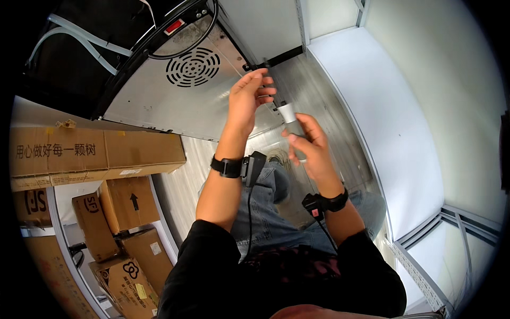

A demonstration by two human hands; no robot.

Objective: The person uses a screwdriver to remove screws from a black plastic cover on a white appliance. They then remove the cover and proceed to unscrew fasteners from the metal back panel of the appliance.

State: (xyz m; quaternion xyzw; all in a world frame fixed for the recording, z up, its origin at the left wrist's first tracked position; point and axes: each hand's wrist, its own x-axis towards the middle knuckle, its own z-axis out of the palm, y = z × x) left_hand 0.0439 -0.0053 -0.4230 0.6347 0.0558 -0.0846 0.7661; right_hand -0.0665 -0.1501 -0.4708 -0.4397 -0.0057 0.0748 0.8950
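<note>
My right hand (314, 149) is wrapped round a cordless electric screwdriver (294, 125) with a grey body and a silver, cone-shaped head. Its dark tip points up and left, toward the edge of a metal panel (151, 106). Beside that same edge is my left hand (248, 98), with loosely curled fingers that stand apart; I see nothing in it. The panel has a round slotted vent (193, 67) and small screws along its border. A red rocker switch (173, 26) sits above the vent, with a black cable (210, 37) looping past it.
Pale hoses (87, 42) lie at the upper left. Cardboard boxes (130, 202) fill a shelf on the left, and a long carton (106, 151) lies above them. A white shelf (382, 106) curves along the right. Wood-look flooring (313, 85) shows between the panel and this shelf.
</note>
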